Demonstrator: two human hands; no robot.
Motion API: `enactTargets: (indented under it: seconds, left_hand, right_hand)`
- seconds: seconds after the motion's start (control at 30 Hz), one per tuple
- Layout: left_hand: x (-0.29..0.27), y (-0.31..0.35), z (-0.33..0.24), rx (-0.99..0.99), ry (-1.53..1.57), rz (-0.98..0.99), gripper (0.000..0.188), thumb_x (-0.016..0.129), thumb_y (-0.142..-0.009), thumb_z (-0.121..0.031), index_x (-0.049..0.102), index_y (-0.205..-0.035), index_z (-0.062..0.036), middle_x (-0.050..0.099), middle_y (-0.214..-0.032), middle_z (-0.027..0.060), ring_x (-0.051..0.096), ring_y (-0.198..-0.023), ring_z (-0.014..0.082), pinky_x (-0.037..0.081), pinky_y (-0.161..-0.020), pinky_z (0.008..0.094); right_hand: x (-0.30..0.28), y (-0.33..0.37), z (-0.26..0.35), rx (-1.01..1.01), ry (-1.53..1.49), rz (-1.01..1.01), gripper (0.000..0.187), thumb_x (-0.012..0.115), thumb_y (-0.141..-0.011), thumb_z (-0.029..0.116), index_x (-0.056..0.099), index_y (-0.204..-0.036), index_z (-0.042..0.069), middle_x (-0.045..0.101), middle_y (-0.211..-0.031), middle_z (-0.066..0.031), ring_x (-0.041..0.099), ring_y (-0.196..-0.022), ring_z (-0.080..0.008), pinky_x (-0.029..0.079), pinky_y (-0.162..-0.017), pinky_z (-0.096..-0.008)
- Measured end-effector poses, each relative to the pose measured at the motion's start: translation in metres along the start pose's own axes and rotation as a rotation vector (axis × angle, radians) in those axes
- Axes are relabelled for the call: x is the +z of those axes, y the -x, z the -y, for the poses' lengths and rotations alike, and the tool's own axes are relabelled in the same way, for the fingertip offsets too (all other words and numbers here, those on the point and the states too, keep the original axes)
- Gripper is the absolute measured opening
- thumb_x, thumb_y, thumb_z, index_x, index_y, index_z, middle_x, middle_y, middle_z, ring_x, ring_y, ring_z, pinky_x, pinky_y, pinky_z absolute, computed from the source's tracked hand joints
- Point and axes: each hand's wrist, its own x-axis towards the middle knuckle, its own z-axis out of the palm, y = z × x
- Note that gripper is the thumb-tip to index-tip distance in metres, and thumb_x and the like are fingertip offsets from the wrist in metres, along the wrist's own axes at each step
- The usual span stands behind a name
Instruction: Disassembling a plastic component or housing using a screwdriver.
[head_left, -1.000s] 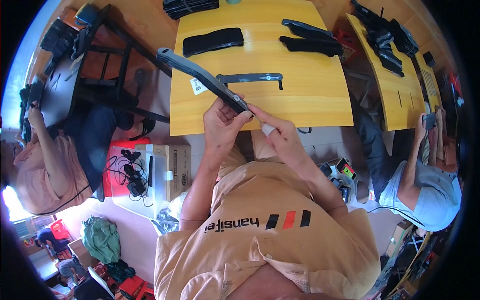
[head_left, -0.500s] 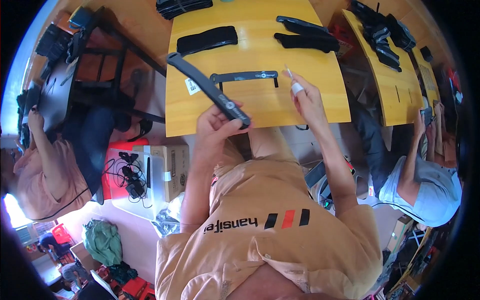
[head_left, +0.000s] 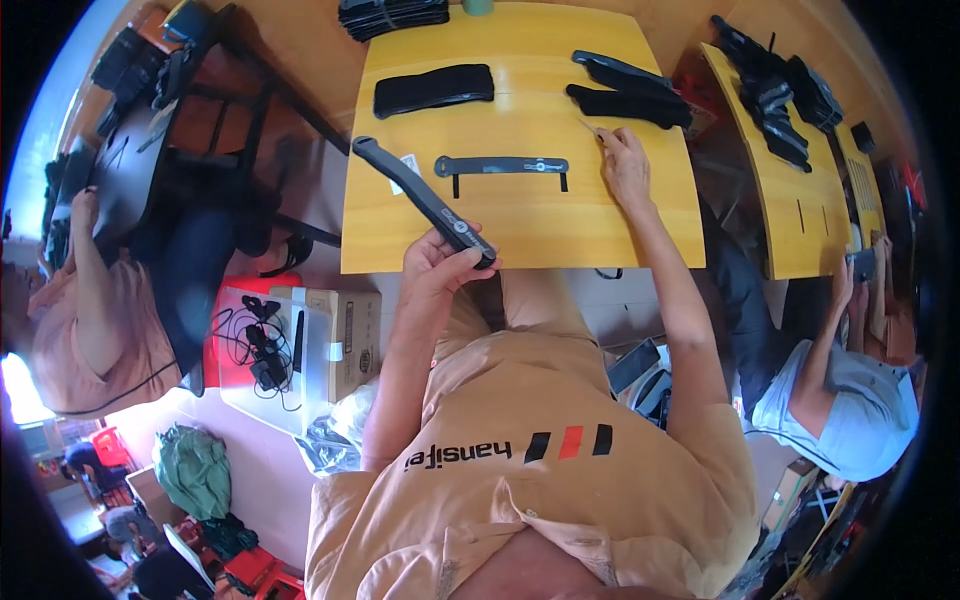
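My left hand (head_left: 437, 262) grips one end of a long dark grey strap (head_left: 418, 198) that reaches up and left over the yellow table (head_left: 520, 225). My right hand (head_left: 625, 166) is stretched out to the right part of the table, pinching a small thin pale piece (head_left: 588, 127) just below a pile of black straps (head_left: 625, 92). A second flat dark strap with two short tabs (head_left: 502, 166) lies on the table between my hands. A small white tag (head_left: 408, 166) lies beside the held strap.
A black pad (head_left: 434, 89) lies at the table's far left, and a stack of black parts (head_left: 392, 14) at its far edge. A second yellow table (head_left: 790, 170) with black pieces stands to the right. Seated people work at left and right. A cardboard box (head_left: 345, 340) sits on the floor.
My right hand has left the strap's near end and reached out to the right toward the pile of black straps. My left hand keeps hold of the strap.
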Motion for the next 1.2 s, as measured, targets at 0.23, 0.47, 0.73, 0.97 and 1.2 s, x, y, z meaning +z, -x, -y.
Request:
enactTargets:
  seconds: [0.23,0.47,0.73,0.97,1.2]
  left_hand:
    - [0.001,-0.006,0.006,-0.055,-0.038,-0.029,0.026,0.060,-0.075,-0.003,0.052,-0.099,0.0041,0.062,-0.081,0.0110,0.062,-0.070,0.0171,0.053,-0.063,0.0239]
    - [0.003,-0.003,0.000,-0.064,-0.259,0.045,0.025,0.060,-0.072,0.000,0.055,-0.097,0.0032,0.061,-0.079,0.0079,0.061,-0.070,0.0131,0.051,-0.061,0.0224]
    - [0.001,0.004,-0.014,-0.231,-0.281,0.295,0.028,0.064,-0.073,-0.004,0.055,-0.098,0.0035,0.062,-0.083,0.0091,0.061,-0.070,0.0140,0.050,-0.061,0.0220]
    - [0.010,0.007,-0.020,-0.256,-0.245,0.395,0.032,0.062,-0.076,-0.005,0.052,-0.105,0.0039,0.061,-0.080,0.0072,0.060,-0.070,0.0131,0.050,-0.062,0.0224]
    - [0.012,0.004,-0.019,-0.222,-0.261,0.334,0.034,0.061,-0.076,-0.006,0.051,-0.107,0.0045,0.061,-0.086,0.0084,0.060,-0.074,0.0135,0.051,-0.063,0.0229]
  right_hand:
    - [-0.055,0.024,0.113,-0.011,-0.703,0.339,0.012,0.060,-0.074,0.009,0.059,-0.084,0.003,0.053,-0.073,-0.0089,0.054,-0.069,-0.0238,0.042,-0.064,-0.0294]
    - [-0.092,0.028,0.169,-0.264,-0.635,0.738,0.011,0.059,-0.074,0.017,0.058,-0.079,0.008,0.049,-0.059,-0.0110,0.050,-0.056,-0.0283,0.037,-0.050,-0.0353]
    - [-0.096,0.025,0.171,-0.260,-0.868,1.012,0.009,0.055,-0.076,0.014,0.058,-0.079,0.005,0.049,-0.058,-0.0116,0.045,-0.051,-0.0250,0.035,-0.049,-0.0319]
    - [-0.097,0.028,0.161,-0.047,-1.149,1.201,0.010,0.055,-0.077,0.011,0.057,-0.078,0.002,0.043,-0.055,0.0024,0.040,-0.051,-0.0055,0.030,-0.045,-0.0230]
    - [-0.100,0.029,0.163,-0.166,-1.035,1.026,0.014,0.052,-0.077,0.009,0.060,-0.086,0.003,0.047,-0.058,0.0006,0.040,-0.050,-0.0058,0.030,-0.046,-0.0213]
